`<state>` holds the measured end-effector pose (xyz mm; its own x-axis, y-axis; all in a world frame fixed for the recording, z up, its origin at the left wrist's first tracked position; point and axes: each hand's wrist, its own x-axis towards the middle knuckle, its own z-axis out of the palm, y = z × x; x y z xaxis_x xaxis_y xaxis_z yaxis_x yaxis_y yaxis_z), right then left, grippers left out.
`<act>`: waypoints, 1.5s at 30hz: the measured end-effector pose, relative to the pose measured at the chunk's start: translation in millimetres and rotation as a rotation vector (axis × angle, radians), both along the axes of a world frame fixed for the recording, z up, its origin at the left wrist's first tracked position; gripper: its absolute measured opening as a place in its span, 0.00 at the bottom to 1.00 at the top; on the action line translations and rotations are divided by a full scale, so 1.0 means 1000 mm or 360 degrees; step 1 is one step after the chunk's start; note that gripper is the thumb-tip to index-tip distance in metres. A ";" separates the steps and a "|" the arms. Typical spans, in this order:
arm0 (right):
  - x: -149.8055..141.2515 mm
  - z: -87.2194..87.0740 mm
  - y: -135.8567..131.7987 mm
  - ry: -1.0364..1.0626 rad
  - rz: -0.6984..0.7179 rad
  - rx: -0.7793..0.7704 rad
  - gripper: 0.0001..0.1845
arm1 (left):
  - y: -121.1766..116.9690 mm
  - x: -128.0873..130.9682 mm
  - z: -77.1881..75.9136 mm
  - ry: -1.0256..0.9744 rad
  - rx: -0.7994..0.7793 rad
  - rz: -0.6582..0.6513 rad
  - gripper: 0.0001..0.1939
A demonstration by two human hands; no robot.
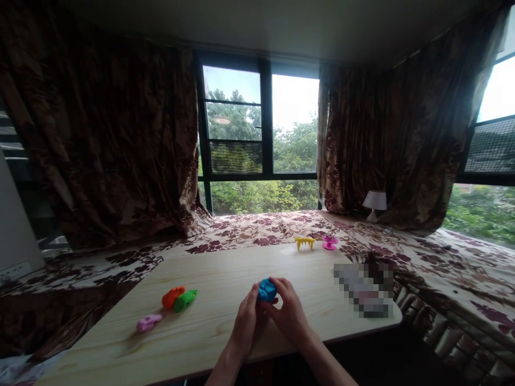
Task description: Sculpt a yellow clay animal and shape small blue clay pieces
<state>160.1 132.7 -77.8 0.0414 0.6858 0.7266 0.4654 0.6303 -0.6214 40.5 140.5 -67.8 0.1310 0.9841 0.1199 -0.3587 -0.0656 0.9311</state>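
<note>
A rounded, creased blue lump that looks like modelling clay (267, 290) is held between my two hands just above the wooden table (209, 343). From its left side, my left hand (246, 311) presses against it with the fingers close together. My right hand (288, 307) curls round the right side, its fingers on top and thumb in front. Part of the lump's underside is hidden by the fingers. To the left lie an orange piece (173, 297) and a green piece (185, 301), touching. Nearer me is a small pink piece (148, 323).
At the table's far edge stand a yellow toy-like piece with several legs (304, 243) and a pink stand-shaped piece (330, 243). A pixelated patch (364, 292) covers something on the right. Beyond are a floral-covered ledge (257, 228), a white lamp (374, 201), curtains and windows.
</note>
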 end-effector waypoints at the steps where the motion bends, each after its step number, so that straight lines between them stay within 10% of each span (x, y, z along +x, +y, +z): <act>1: 0.002 0.000 0.000 0.0019 -0.0019 -0.0007 0.25 | 0.000 0.001 0.000 0.0002 0.0015 -0.0035 0.22; 8: 0.006 -0.001 0.003 0.0078 -0.0076 -0.0054 0.09 | 0.003 -0.001 -0.001 0.0014 0.0067 -0.0148 0.21; 15: 0.000 0.001 -0.002 0.0008 0.0052 -0.0012 0.32 | 0.004 -0.007 -0.003 -0.0042 0.0039 -0.0008 0.26; 25: 0.005 0.002 -0.004 0.0010 0.0086 -0.0118 0.07 | 0.009 -0.001 -0.003 0.0123 0.0094 -0.0073 0.22; 32: 0.004 0.002 -0.002 0.0155 0.0213 -0.0182 0.23 | 0.015 -0.007 -0.007 0.0112 0.0088 0.0199 0.24; 45: 0.010 0.002 0.002 0.0525 0.0621 -0.0537 0.12 | 0.009 -0.003 -0.006 0.0409 0.0148 0.0285 0.23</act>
<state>169.6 135.0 -75.7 -0.0734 0.8859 0.4581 -0.0108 0.4586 -0.8886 37.1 149.5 -73.5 -0.0056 0.9806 0.1961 -0.0878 -0.1958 0.9767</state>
